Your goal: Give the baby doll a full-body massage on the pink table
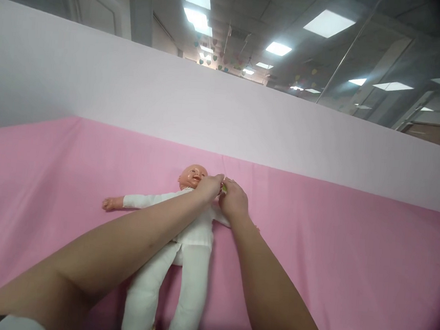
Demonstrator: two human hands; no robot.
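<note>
A baby doll with a white cloth body lies on its back on a pink sheet. Its smiling head is at the far end, and one arm stretches out to the left. My left hand is beside the doll's face, over its shoulder, fingers closed. Close against it, my right hand is above the doll's other arm, also closed. Between the fingertips shows a small yellow-green thing, mostly hidden. My left forearm crosses the doll's chest.
A white partition rises behind the pink sheet, which has folds in it. Beyond stand a pale door and grey walls. Bright ceiling lights and small hanging decorations appear farther off.
</note>
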